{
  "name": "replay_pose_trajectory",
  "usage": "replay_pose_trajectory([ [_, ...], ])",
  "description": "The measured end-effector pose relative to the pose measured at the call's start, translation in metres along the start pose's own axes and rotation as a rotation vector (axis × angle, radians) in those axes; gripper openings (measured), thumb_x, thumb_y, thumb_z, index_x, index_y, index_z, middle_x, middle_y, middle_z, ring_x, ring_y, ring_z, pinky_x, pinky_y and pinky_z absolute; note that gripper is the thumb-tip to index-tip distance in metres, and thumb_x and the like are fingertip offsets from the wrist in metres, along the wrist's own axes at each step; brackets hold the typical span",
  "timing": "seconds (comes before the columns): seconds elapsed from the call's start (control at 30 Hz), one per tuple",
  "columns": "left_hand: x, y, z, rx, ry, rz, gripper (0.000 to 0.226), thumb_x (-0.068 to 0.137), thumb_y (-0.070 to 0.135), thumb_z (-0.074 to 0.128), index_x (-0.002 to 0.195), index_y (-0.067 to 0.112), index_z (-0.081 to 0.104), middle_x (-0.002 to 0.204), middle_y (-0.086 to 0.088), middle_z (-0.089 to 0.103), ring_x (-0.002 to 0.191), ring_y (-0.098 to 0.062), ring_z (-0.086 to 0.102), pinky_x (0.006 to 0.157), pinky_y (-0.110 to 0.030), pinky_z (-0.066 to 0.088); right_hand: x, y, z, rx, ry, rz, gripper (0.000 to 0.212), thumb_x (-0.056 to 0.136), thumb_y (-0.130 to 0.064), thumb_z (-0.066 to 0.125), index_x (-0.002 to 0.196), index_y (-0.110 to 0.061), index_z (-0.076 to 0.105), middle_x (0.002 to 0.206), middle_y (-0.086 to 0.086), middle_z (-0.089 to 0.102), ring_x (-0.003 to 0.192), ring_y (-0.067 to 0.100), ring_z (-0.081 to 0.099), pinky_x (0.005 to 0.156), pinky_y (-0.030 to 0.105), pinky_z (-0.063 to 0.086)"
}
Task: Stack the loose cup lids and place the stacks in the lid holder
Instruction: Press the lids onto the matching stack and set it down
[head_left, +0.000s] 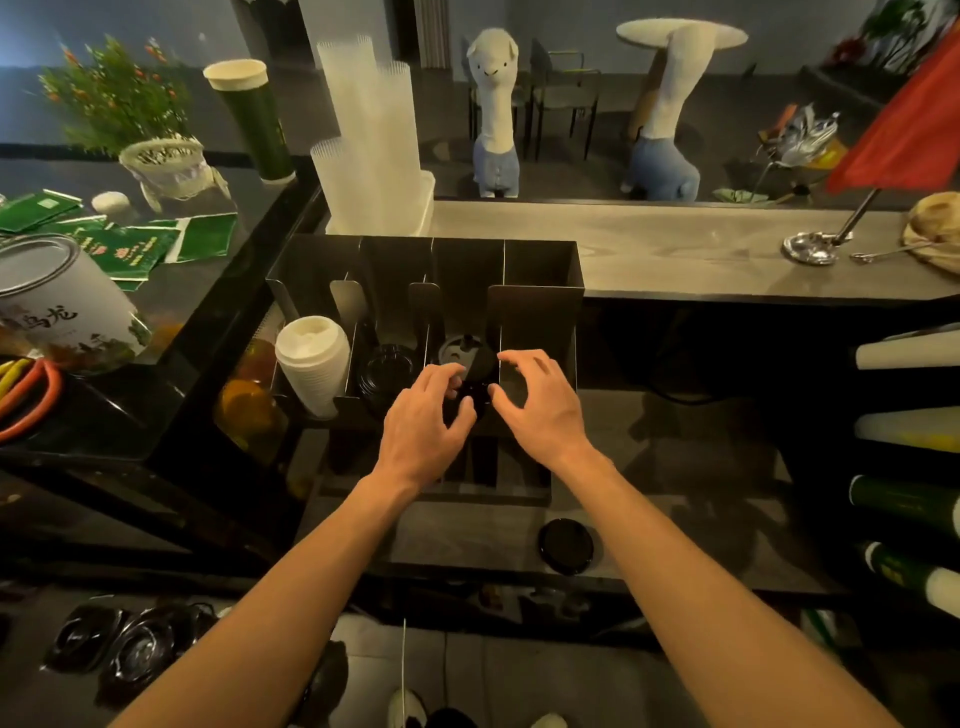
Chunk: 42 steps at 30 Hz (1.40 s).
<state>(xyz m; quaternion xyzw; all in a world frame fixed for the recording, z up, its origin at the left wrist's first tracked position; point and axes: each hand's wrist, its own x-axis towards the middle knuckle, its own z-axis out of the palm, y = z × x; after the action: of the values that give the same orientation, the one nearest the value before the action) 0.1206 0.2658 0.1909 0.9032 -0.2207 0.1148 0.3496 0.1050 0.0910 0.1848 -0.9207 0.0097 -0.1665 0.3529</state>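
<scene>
A black metal lid holder (540, 270) with several slots stands on the counter. A stack of white lids (313, 364) fills its left slot and black lids (387, 366) lie in the second. More black lids (465, 351) lie in the third slot. My left hand (426, 421) and my right hand (540, 400) meet at the front of that third slot, fingers curled around a small stack of black lids (475, 397) between them. One loose black lid (566, 545) lies on the counter in front of the holder.
Tall stacks of clear cups (369, 135) stand behind the holder. A large tin (57, 301) and green packets (130, 239) lie on the left counter. Rolled cup sleeves (909, 353) stick in from the right. Black lids in plastic bags (130, 649) lie low at the left.
</scene>
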Motion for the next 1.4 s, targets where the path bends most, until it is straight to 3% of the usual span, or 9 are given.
replay_pose_trajectory([
  [0.17, -0.035, 0.012, 0.035, -0.086, -0.098, 0.013, 0.035, 0.094, 0.034, 0.064, 0.126, 0.022, 0.056, 0.103, 0.013, 0.058, 0.083, -0.003, 0.061, 0.071, -0.023, 0.054, -0.043, 0.025, -0.014, 0.012, 0.171, -0.052, 0.034, 0.093, -0.026, 0.067, 0.126, -0.018, 0.06, 0.121, -0.004, 0.057, 0.108, 0.01, 0.056, 0.085, 0.024, 0.048],
  [0.27, -0.055, 0.017, 0.065, -0.105, -0.202, -0.028, 0.041, 0.093, 0.041, 0.066, 0.128, 0.024, 0.054, 0.111, 0.011, 0.06, 0.091, -0.002, 0.06, 0.077, -0.019, 0.051, -0.072, 0.045, -0.016, -0.039, 0.222, -0.081, 0.029, 0.092, -0.02, 0.067, 0.12, -0.013, 0.064, 0.119, 0.0, 0.057, 0.107, 0.013, 0.057, 0.084, 0.023, 0.05],
  [0.4, -0.076, 0.019, 0.112, -0.073, -0.346, -0.1, 0.052, 0.089, 0.052, 0.065, 0.132, 0.026, 0.05, 0.125, 0.009, 0.056, 0.104, -0.006, 0.061, 0.084, -0.029, 0.056, -0.111, 0.079, -0.008, -0.103, 0.216, -0.097, 0.025, 0.09, -0.019, 0.068, 0.114, -0.01, 0.067, 0.112, 0.004, 0.059, 0.099, 0.016, 0.06, 0.079, 0.025, 0.053],
  [0.5, -0.091, 0.015, 0.147, -0.022, -0.502, -0.182, 0.067, 0.085, 0.054, 0.069, 0.141, 0.028, 0.04, 0.137, 0.008, 0.049, 0.113, -0.013, 0.061, 0.089, -0.037, 0.056, -0.137, 0.11, 0.0, -0.151, 0.045, -0.006, 0.031, 0.091, -0.026, 0.067, 0.119, -0.014, 0.064, 0.114, 0.002, 0.056, 0.1, 0.015, 0.058, 0.079, 0.031, 0.054],
  [0.7, -0.11, 0.003, 0.205, 0.085, -0.689, -0.278, 0.086, 0.085, 0.041, 0.073, 0.154, 0.02, 0.026, 0.151, -0.003, 0.038, 0.122, -0.027, 0.058, 0.096, -0.04, 0.053, -0.164, 0.162, 0.026, -0.27, -0.399, 0.338, 0.068, 0.089, -0.048, 0.065, 0.147, -0.023, 0.039, 0.142, 0.0, 0.04, 0.127, 0.021, 0.045, 0.1, 0.034, 0.041],
  [0.83, -0.112, -0.006, 0.225, 0.043, -0.719, -0.338, 0.074, 0.089, 0.025, 0.069, 0.15, 0.014, 0.03, 0.149, -0.007, 0.04, 0.123, -0.029, 0.057, 0.097, -0.04, 0.051, -0.167, 0.18, 0.047, -0.312, -0.473, 0.421, 0.079, 0.087, -0.051, 0.069, 0.15, -0.022, 0.031, 0.147, 0.007, 0.038, 0.132, 0.027, 0.042, 0.106, 0.04, 0.039],
  [1.07, -0.116, -0.025, 0.239, -0.031, -0.73, -0.523, 0.075, 0.09, 0.003, 0.053, 0.158, 0.022, 0.024, 0.158, -0.006, 0.038, 0.146, -0.024, 0.035, 0.121, -0.042, 0.031, -0.162, 0.19, 0.076, -0.428, -0.566, 0.547, 0.105, 0.077, -0.053, 0.079, 0.156, -0.017, 0.02, 0.154, 0.013, 0.031, 0.139, 0.032, 0.036, 0.105, 0.045, 0.043],
  [1.23, -0.115, -0.027, 0.228, -0.069, -0.655, -0.516, 0.054, 0.099, 0.012, 0.051, 0.151, 0.019, 0.037, 0.142, -0.007, 0.053, 0.128, -0.024, 0.055, 0.106, -0.037, 0.044, -0.155, 0.184, 0.078, -0.372, -0.57, 0.461, 0.091, 0.079, -0.046, 0.08, 0.151, -0.018, 0.033, 0.147, 0.009, 0.035, 0.129, 0.03, 0.046, 0.102, 0.045, 0.047],
  [1.4, -0.105, -0.032, 0.199, -0.19, -0.568, -0.586, 0.035, 0.103, 0.034, 0.053, 0.136, 0.022, 0.052, 0.126, -0.001, 0.066, 0.116, -0.018, 0.064, 0.101, -0.043, 0.052, -0.145, 0.162, 0.067, -0.23, -0.517, 0.336, 0.094, 0.081, -0.038, 0.081, 0.156, -0.023, 0.026, 0.153, 0.0, 0.029, 0.137, 0.024, 0.033, 0.112, 0.039, 0.035],
])
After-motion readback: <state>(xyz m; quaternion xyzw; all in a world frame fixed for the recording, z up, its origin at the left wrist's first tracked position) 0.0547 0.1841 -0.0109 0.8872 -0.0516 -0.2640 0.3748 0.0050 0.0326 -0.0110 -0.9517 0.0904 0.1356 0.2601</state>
